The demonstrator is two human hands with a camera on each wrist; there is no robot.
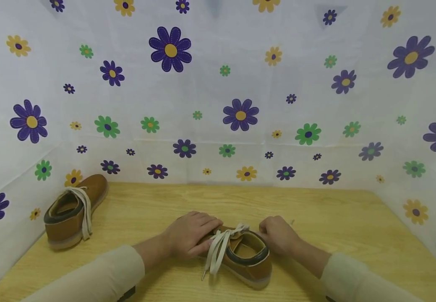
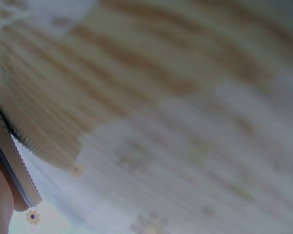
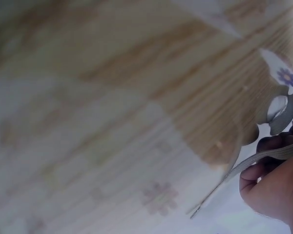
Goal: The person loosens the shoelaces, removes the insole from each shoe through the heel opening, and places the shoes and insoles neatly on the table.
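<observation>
A brown shoe (image 1: 260,268) with a dark padded collar and pale laces (image 1: 219,251) stands on the table near its front edge, toe pointing away to the left. Over its toe end lies my left hand (image 1: 192,235), gripping the front with the thumb on the near side. The left wrist view catches the ridged sole edge (image 2: 14,156). Just right of the collar is my right hand (image 1: 281,235), fingers curled. Seen from the right wrist, a shoelace (image 3: 256,158) runs through its pinched fingers, with the tipped end hanging free.
A second brown shoe (image 1: 64,230) stands at the far left, its pale laces draped over the side. Behind and at both sides of the wooden table (image 1: 331,218) hangs a white flowered cloth (image 1: 210,92).
</observation>
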